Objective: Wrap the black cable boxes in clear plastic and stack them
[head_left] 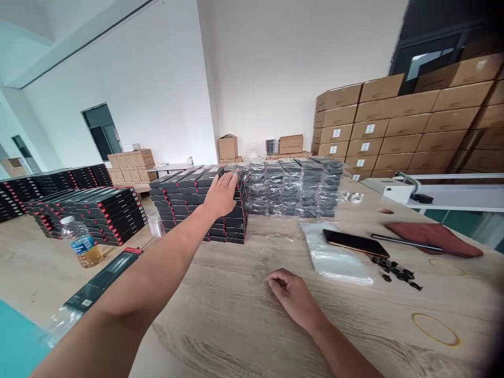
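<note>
Left hand [222,195], fingers [232,181] spread, is steadying a stack of black boxes [228,226] at the surface's [236,315] far edge; right hand [289,294] is resting, fingers curled on nothing.

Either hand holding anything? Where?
Nothing clearly held: left hand lies on the top corner of a stack of black boxes; right hand rests curled on the wooden table.

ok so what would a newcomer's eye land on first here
First comes the long block of black boxes with red edges on the wooden table, with the left hand on it and plastic-wrapped stacks running on to its right. Behind them, brown cardboard cartons are piled high along the right side of the room.
</note>
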